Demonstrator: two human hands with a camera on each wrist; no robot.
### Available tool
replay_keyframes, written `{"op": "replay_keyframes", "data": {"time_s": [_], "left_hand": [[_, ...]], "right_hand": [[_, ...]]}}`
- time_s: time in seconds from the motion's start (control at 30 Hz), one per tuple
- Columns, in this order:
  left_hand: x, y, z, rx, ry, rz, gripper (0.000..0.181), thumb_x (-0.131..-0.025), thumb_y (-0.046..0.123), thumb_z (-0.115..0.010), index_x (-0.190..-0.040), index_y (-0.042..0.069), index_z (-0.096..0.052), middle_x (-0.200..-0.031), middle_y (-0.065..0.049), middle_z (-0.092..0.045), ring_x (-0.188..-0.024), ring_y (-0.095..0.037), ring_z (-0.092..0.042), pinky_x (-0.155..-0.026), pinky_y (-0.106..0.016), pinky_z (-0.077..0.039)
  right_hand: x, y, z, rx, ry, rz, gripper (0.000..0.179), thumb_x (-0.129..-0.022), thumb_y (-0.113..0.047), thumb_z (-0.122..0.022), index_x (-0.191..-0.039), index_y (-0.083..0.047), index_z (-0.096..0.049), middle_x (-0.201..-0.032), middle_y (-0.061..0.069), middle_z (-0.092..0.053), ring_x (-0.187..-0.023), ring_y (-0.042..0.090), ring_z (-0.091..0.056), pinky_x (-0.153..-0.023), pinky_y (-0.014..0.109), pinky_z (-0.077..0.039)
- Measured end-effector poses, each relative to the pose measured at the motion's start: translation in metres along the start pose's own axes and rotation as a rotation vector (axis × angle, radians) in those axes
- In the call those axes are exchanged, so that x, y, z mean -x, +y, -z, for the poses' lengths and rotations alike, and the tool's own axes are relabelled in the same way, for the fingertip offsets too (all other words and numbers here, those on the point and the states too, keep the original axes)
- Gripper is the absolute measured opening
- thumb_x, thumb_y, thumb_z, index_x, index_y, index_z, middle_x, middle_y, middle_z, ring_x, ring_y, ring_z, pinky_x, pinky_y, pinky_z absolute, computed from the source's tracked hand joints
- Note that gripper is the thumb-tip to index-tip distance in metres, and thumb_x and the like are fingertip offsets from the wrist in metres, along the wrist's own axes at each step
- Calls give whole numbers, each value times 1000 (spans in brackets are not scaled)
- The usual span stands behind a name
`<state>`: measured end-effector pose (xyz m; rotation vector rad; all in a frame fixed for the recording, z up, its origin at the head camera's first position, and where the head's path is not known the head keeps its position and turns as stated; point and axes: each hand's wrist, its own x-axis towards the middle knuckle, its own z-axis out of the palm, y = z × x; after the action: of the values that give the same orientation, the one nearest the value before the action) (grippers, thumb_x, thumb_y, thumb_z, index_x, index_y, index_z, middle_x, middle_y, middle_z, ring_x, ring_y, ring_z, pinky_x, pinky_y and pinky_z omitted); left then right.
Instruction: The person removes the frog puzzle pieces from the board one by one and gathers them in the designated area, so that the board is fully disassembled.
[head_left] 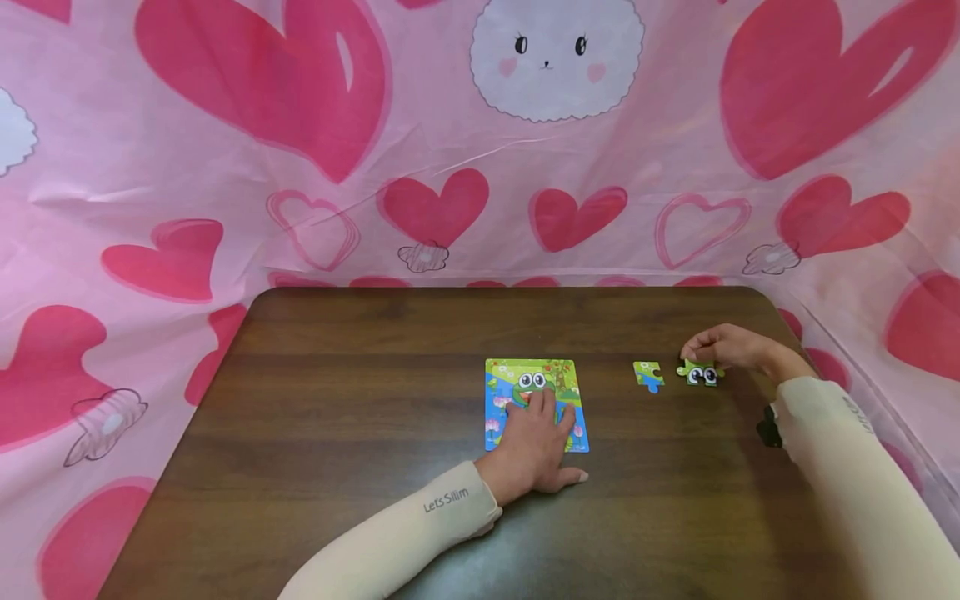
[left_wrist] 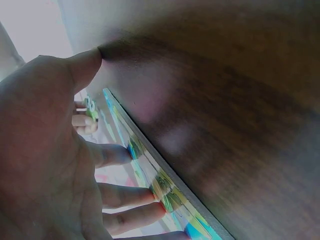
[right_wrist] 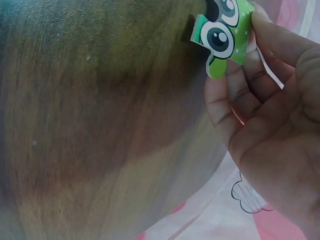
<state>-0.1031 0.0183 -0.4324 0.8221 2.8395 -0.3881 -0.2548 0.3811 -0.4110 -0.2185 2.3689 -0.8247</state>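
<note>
Brown wood-grain table, rounded far corners; pink cloth behind, red hearts, white cloud face

The table, with creased cloth behind it, looks like smooth, faintly shiny wood. The puzzle board on it looks glossy.

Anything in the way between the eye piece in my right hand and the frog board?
Yes: a loose puzzle piece lies on the table between the eye piece and the frog board. The left hand also covers part of the board's middle and lower area. Lifting over the loose piece would probably clear it.
</note>
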Motion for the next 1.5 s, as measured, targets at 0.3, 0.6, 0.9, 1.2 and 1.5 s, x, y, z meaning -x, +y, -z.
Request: {"op": "replay_keyframes", "data": {"time_s": [0.3, 0.6, 0.9, 1.2, 1.5], "left_hand": [[-1, -1, -1, 21, -30, -9, 92, -85, 87, -40, -157, 31, -33, -158, -12, -36, -140, -27, -40, -99, -53, -51], [-2, 1, -1, 12, -17, -1, 92, -85, 88, -40, -157, 31, -33, -158, -12, -37, -139, -27, -40, -97, -53, -51], [0, 1, 0, 27, -5, 3, 92, -84, 87, -43, -156, 30, -35, -155, -12, -39, -137, -27, -42, -95, -53, -52], [0, 1, 0, 24, 11, 5, 92, -84, 87, -44, -155, 30, -36, -155, -12, -40, -137, -26, -41, -93, -52, -52], [0, 0, 1, 34, -13, 0, 92, -85, 87, -42, -157, 30, -34, -156, -12, -38, -138, -27, -41, -94, -52, -53]], "right_hand": [[-3, 0, -4, 2, 33, 13, 27, -101, -9, -55, -117, 13, -61, -94, -5, -65, -76, 3, -51, -67, 25, -44], [-1, -1, -2, 13, 35, 8, 31, -105, -15, -52, -123, 9, -59, -107, 6, -66, -93, 8, -56, -81, 33, -49], [0, -19, -4, -14, 111, 45, 34, -107, -19, -51, -128, 7, -56, -103, 9, -62, -94, 15, -57, -80, 33, -52], [-12, -45, -13, -35, 136, 110, 33, -108, -18, -48, -128, 6, -58, -107, 14, -63, -90, 14, -58, -78, 30, -53], [-29, -74, -33, -106, 115, 137, 35, -108, -22, -50, -129, 4, -59, -114, 19, -62, -96, 25, -60, -81, 34, -56]]}}
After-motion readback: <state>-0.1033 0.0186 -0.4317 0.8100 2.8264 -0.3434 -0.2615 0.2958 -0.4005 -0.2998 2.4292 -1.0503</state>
